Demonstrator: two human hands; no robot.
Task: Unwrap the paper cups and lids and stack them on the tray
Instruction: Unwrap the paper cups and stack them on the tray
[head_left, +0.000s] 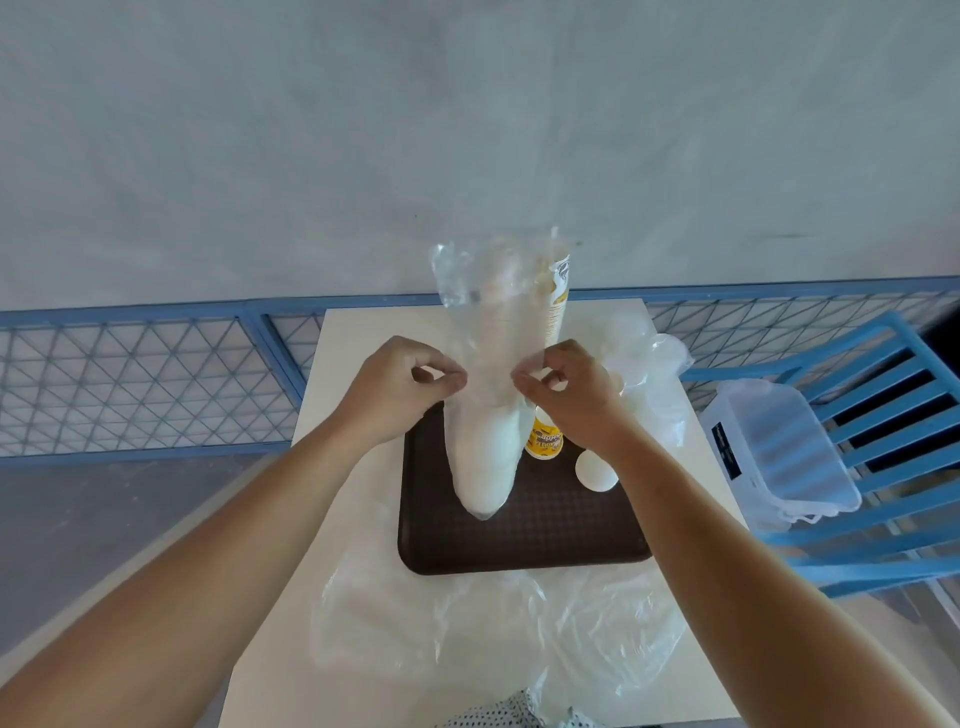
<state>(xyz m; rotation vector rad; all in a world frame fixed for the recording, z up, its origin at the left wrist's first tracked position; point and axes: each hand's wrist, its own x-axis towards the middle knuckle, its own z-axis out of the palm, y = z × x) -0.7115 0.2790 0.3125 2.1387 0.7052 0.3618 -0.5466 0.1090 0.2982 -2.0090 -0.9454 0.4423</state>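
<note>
A tall stack of white lids (485, 457) stands on the dark brown tray (524, 540), still inside a clear plastic sleeve (493, 301) that rises above it. My left hand (400, 389) pinches the sleeve's left side and my right hand (566, 395) pinches its right side, both at mid height. Behind the sleeve stands a stack of yellow-printed paper cups (545, 441), partly hidden by my right hand. A single white lid (595, 470) lies on the tray by my right wrist.
Loose clear wrapping (493, 634) lies on the white table (358, 332) in front of the tray, with more crumpled plastic (654, 379) at the right. A clear plastic bin (779, 447) sits on a blue chair (883, 467). A blue mesh fence (145, 379) runs behind.
</note>
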